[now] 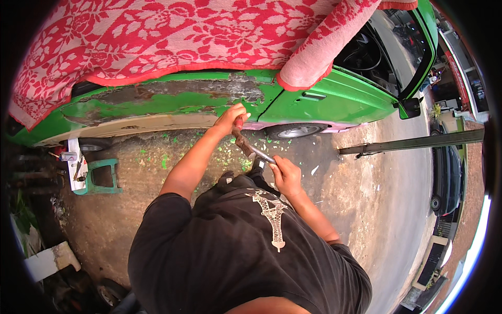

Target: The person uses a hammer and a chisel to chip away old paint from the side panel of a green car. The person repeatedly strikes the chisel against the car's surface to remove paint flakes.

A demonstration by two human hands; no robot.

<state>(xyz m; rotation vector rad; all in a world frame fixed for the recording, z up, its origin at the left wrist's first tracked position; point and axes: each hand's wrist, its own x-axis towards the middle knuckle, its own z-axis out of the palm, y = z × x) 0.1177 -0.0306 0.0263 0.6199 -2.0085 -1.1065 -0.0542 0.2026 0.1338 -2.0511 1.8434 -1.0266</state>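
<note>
My left hand (231, 118) is closed round a red-handled tool (239, 122) against the lower side of the green vehicle (308, 107). Its working end is hidden behind my fingers, so its exact kind does not show. My right hand (288, 176) grips the grey handle of a hammer (262, 155). The rusty brown hammer head lies right by the end of the red handle. Along the panel above my left hand, the green paint is broken away, baring a grey and brown patch (243, 88). Green paint flakes (164, 160) lie scattered on the ground below.
A red and pink floral blanket (209, 34) drapes over the vehicle's top and windows. At left, a green plastic stool (103, 177) stands beside a white sheet with a can (68, 156). A dark post (413, 144) rises at right; a dark car (446, 178) is parked beyond.
</note>
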